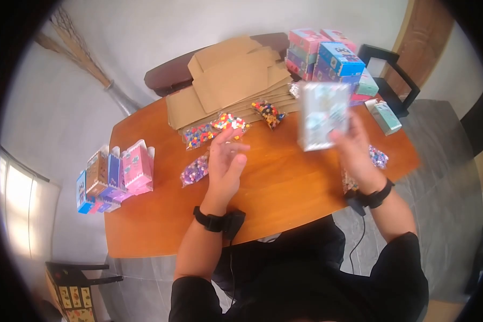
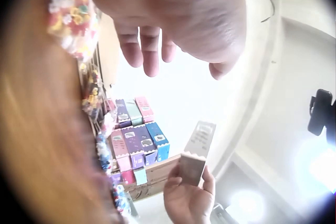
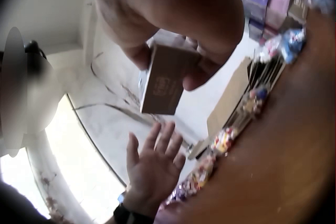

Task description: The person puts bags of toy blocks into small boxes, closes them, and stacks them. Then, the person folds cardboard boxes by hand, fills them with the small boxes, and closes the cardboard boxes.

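My right hand (image 1: pixel 354 147) grips a small pale grey and teal cardboard box (image 1: pixel 324 115) by its side, held up over the table. In the right wrist view, fingers and thumb are on opposite sides of the box (image 3: pixel 170 79), and one narrow end shows faint lettering. My left hand (image 1: pixel 225 166) is raised above the table with its palm turned toward the box and nothing in it. Its fingers are spread in the right wrist view. A clear bag of purple beads (image 1: pixel 195 169) lies close to it, partly hidden behind the hand.
Flat brown cardboard cartons (image 1: pixel 231 80) are stacked at the back. In front of them lie bags of colourful beads (image 1: pixel 268 114). Coloured boxes (image 1: pixel 341 58) are piled at the back right, and more boxes (image 1: pixel 137 166) stand at the left edge. A teal box (image 1: pixel 386 118) lies at the right.
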Demonstrator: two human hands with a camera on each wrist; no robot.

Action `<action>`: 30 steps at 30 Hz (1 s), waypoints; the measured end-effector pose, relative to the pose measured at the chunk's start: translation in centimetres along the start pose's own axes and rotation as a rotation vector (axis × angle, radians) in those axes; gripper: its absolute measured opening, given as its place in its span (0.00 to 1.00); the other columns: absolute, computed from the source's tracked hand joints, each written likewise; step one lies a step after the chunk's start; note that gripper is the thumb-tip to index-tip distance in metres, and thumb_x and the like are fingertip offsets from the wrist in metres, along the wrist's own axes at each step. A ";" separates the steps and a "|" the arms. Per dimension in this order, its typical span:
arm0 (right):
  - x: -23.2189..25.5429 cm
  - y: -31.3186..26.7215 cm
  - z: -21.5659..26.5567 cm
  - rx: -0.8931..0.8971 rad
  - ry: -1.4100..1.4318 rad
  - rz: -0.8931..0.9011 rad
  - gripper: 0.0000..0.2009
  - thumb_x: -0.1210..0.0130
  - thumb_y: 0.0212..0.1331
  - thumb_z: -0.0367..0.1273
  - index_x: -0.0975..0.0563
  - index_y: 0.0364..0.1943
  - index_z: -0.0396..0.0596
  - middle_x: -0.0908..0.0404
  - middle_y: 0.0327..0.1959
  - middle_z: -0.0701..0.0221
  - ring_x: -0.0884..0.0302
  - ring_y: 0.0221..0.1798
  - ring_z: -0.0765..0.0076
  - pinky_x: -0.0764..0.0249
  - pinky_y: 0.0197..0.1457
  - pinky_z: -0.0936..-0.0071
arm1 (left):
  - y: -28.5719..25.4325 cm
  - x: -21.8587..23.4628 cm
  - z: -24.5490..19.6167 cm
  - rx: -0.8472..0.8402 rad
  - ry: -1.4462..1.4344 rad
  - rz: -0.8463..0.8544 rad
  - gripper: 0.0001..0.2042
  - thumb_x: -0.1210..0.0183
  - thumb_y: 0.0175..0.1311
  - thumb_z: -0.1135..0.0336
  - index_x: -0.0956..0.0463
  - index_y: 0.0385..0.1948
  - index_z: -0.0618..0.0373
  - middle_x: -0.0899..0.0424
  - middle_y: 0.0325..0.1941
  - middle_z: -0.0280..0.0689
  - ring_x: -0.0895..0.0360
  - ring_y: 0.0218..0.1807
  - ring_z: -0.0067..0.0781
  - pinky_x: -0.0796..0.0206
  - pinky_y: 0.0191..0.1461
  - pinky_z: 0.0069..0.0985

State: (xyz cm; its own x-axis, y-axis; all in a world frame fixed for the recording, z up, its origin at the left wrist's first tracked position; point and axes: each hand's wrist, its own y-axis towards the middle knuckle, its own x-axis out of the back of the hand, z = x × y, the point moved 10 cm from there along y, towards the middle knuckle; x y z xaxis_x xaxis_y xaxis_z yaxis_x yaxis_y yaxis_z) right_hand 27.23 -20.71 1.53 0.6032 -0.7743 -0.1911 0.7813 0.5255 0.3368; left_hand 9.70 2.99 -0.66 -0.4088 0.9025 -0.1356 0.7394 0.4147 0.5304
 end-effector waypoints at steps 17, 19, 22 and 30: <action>24.8 16.7 -2.8 -0.249 -0.280 -0.343 0.30 0.45 0.65 0.50 0.25 0.60 0.36 0.21 0.58 0.61 0.25 0.56 0.64 0.29 0.57 0.67 | -0.2 1.4 2.1 0.089 0.192 -0.093 0.11 0.40 0.66 0.73 0.25 0.48 0.59 0.20 0.36 0.29 0.30 0.30 0.10 0.40 0.31 0.11; 26.3 17.0 -2.9 -0.229 -0.285 -0.386 0.30 0.45 0.66 0.51 0.24 0.59 0.37 0.21 0.54 0.62 0.25 0.52 0.66 0.29 0.53 0.69 | -0.2 1.3 2.1 0.079 0.188 -0.108 0.11 0.40 0.66 0.74 0.25 0.48 0.59 0.19 0.37 0.29 0.30 0.30 0.10 0.40 0.31 0.11; 25.0 13.7 2.1 -0.006 -0.532 -0.643 0.27 0.49 0.69 0.49 0.25 0.58 0.39 0.22 0.41 0.68 0.27 0.37 0.74 0.30 0.38 0.76 | -0.2 1.2 1.8 0.073 0.167 -0.106 0.11 0.40 0.67 0.74 0.25 0.48 0.59 0.19 0.39 0.29 0.29 0.31 0.10 0.39 0.32 0.11; 9.9 -1.7 0.5 -0.099 -0.247 -0.209 0.08 0.46 0.68 0.35 0.24 0.38 0.43 0.25 0.24 0.76 0.33 0.23 0.83 0.39 0.26 0.82 | -0.1 1.4 1.8 0.082 0.172 -0.117 0.09 0.40 0.66 0.74 0.24 0.46 0.59 0.19 0.40 0.28 0.26 0.33 0.12 0.37 0.34 0.12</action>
State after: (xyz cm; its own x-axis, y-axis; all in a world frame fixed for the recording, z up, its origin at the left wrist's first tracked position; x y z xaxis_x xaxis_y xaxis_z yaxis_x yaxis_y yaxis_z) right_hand 31.81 -29.43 -0.46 0.3803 -0.9247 -0.0136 0.9031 0.3682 0.2208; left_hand 10.02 4.40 -2.47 -0.5746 0.8173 -0.0437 0.7195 0.5299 0.4489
